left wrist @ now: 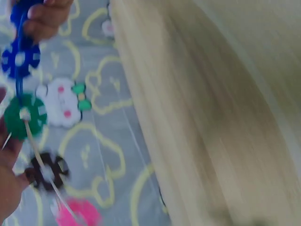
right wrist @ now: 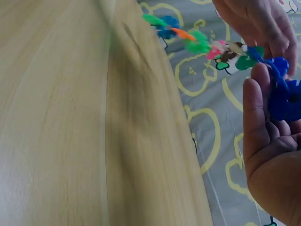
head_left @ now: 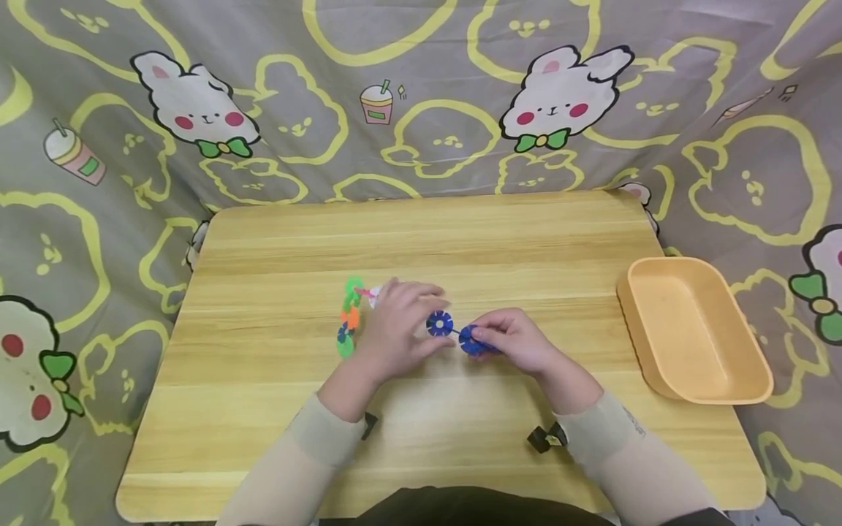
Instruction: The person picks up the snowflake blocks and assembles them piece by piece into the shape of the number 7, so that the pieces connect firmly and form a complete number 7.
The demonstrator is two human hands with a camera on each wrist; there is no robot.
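A chain of slotted plastic snowflake discs runs between the hands. The right hand (head_left: 520,343) pinches a blue disc (head_left: 471,340) at the chain's right end between thumb and fingers. Joined to it is another blue disc (head_left: 439,324). The left hand (head_left: 397,325) hovers over the chain's middle, its fingers fairly straight and thumb apart. In the left wrist view, this hand is beside a green disc (left wrist: 37,117) and a dark brown disc (left wrist: 60,172); contact is unclear. To its left trail an orange disc (head_left: 351,317) and a light green disc (head_left: 345,346). The left hand partly hides the chain.
An orange-yellow plastic bin (head_left: 697,329) stands at the right edge of the wooden table (head_left: 276,438). Grey patterned cloth (head_left: 421,95) hangs around the table's back and sides. Both wrists wear bands with small black devices, such as the right-hand one (head_left: 541,440).
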